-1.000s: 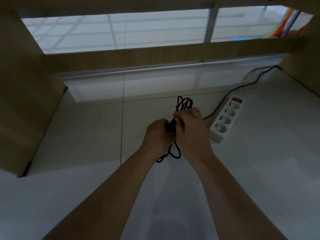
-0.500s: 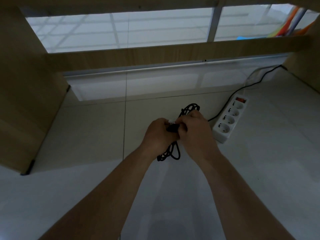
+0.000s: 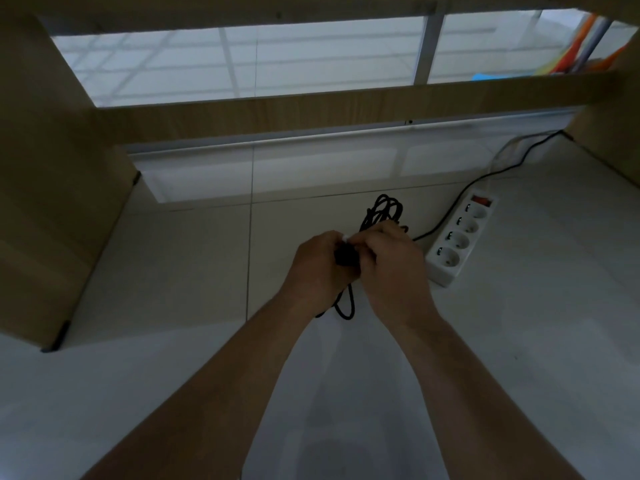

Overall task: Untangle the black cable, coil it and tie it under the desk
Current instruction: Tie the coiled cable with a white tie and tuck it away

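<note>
The black cable (image 3: pixel 385 210) is gathered into a coil above the white tiled floor under the desk. Loops stick out beyond my hands at the far side, and another loop hangs below them near the floor. My left hand (image 3: pixel 318 268) grips the middle of the coil from the left. My right hand (image 3: pixel 391 263) meets it from the right, its fingers curled round the same bundle. A small white piece shows between my fingertips; what it is I cannot tell. The coil's middle is hidden by my fingers.
A white power strip (image 3: pixel 459 239) with a red switch lies on the floor just right of my hands, its black lead running to the back right corner. Wooden desk panels stand at left (image 3: pixel 52 202) and right, and a wooden crossbar (image 3: pixel 346 102) spans the back.
Both hands have stayed together on the coil and shifted slightly right with the view. The upper loops have moved a little as the fingers work at the coil's middle.
</note>
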{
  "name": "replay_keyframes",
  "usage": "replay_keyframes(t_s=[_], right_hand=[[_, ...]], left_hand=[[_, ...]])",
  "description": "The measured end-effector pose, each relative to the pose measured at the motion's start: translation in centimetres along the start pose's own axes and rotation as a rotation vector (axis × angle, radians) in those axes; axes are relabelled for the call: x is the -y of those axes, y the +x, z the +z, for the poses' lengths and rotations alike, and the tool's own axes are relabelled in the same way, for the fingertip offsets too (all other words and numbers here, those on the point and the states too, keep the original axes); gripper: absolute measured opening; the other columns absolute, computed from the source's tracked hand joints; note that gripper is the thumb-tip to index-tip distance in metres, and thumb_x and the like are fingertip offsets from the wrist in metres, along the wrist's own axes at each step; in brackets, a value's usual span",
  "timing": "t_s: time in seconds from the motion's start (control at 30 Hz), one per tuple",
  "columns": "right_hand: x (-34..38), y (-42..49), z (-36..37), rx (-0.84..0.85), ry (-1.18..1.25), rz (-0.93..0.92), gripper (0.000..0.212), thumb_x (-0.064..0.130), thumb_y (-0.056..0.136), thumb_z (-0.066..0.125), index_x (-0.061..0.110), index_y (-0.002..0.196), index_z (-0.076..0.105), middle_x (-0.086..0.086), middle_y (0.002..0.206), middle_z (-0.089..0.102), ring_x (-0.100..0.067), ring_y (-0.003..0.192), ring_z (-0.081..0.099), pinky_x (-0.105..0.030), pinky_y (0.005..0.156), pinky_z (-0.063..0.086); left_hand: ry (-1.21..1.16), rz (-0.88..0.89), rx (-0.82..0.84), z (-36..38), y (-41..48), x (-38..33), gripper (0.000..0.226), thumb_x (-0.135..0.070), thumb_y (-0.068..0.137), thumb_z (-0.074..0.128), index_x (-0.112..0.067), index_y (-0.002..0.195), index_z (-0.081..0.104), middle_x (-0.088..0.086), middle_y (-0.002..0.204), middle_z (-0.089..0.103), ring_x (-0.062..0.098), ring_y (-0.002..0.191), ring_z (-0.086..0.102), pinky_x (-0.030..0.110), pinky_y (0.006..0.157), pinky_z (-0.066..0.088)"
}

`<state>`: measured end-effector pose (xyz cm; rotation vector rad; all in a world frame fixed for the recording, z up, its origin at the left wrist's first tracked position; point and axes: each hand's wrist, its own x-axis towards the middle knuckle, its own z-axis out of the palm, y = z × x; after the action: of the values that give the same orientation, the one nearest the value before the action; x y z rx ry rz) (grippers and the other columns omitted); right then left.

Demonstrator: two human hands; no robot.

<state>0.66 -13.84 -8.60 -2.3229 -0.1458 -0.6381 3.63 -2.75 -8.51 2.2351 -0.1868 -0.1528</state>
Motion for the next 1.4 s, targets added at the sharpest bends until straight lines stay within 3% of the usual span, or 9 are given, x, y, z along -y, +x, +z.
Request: replay_keyframes(t_s=[0.1,0.2,0.4,0.6,0.77,0.87,1.0,1.13,1.4], right_hand=[[0.2,0.0,0.1,-0.05,0.084,0.107,0.014,-0.006,0.086,0.062,0.007,0.084,0.068,-0.003,0.085,0.063,0.007,0.073,0.049,0.0,0.069,0.036],[0.4,0.2,0.2,-0.088,0.17,0.215,0.017,-0.003,0.084,0.066,0.014,0.08,0.064,0.004,0.083,0.057,-0.001,0.075,0.055,-0.006,0.066,0.043],[0.0,0.6,-0.4,-0.086,0.341,0.329,0.029,0.005,0.082,0.072,0.028,0.07,0.06,0.005,0.075,0.064,-0.006,0.068,0.062,-0.019,0.058,0.053],[0.2,0.2,0.1,-0.117,0.282,0.236,0.017,-0.002,0.083,0.066,0.015,0.079,0.065,0.009,0.077,0.062,-0.001,0.076,0.059,-0.01,0.065,0.048],[0.1,0.4,0.1,0.095,0.351,0.426,0.021,0.023,0.094,0.059,0.023,0.113,0.067,-0.003,0.106,0.065,-0.014,0.089,0.064,-0.037,0.083,0.057],[-0.3,1.0,-0.4,0.176,0.299,0.458,0.014,0.027,0.094,0.059,0.023,0.1,0.071,-0.007,0.104,0.066,-0.017,0.078,0.062,-0.029,0.075,0.053],[-0.5,1.1,-1.1,0.112,0.129,0.348,0.013,0.015,0.091,0.064,0.022,0.081,0.068,-0.001,0.094,0.055,-0.008,0.075,0.053,-0.002,0.064,0.038],[-0.5,1.9,-2.3,0.095,-0.008,0.16,0.009,0.009,0.088,0.066,0.012,0.081,0.071,0.001,0.085,0.053,-0.01,0.074,0.049,-0.008,0.067,0.035],[0.5,2.0,-2.7,0.068,0.375,0.266,0.01,0.004,0.087,0.066,0.005,0.078,0.068,-0.005,0.085,0.062,-0.013,0.078,0.058,-0.014,0.071,0.044]], left_hand=[[-0.065,-0.037,-0.013,0.3,-0.1,-0.3,0.013,-0.015,0.091,0.062,-0.004,0.09,0.069,0.012,0.084,0.07,0.026,0.078,0.065,0.028,0.068,0.05],[-0.256,-0.087,-0.031,0.7,-0.6,-0.1,0.017,-0.008,0.09,0.063,0.007,0.093,0.07,0.026,0.09,0.07,0.028,0.078,0.065,0.046,0.077,0.054],[-0.426,-0.051,-0.054,0.9,-0.7,0.3,0.009,-0.003,0.085,0.067,-0.007,0.08,0.074,0.008,0.079,0.072,0.012,0.069,0.062,0.025,0.064,0.049],[0.106,0.217,-0.158,1.0,-0.9,1.1,0.007,-0.014,0.087,0.065,-0.009,0.084,0.07,0.0,0.071,0.066,0.013,0.064,0.059,0.027,0.056,0.042],[0.378,0.406,-0.193,0.0,-1.3,1.7,0.006,-0.019,0.088,0.064,-0.02,0.091,0.069,-0.003,0.08,0.071,0.016,0.072,0.064,0.029,0.059,0.047],[0.456,0.466,-0.183,-0.1,-1.3,1.7,0.012,-0.012,0.086,0.062,-0.016,0.094,0.07,0.003,0.08,0.07,0.022,0.071,0.064,0.03,0.059,0.047],[0.565,0.469,-0.113,0.2,-0.6,1.3,0.023,-0.018,0.092,0.052,-0.019,0.11,0.067,0.004,0.091,0.069,0.022,0.079,0.063,0.031,0.065,0.047],[0.648,0.517,-0.102,-0.1,-0.3,1.2,0.012,-0.014,0.091,0.059,-0.013,0.095,0.07,0.007,0.085,0.07,0.023,0.076,0.063,0.025,0.059,0.029],[0.569,0.367,0.036,0.1,0.1,2.1,0.029,-0.032,0.1,0.05,-0.011,0.1,0.07,0.011,0.092,0.07,0.027,0.083,0.063,0.028,0.061,0.028]])
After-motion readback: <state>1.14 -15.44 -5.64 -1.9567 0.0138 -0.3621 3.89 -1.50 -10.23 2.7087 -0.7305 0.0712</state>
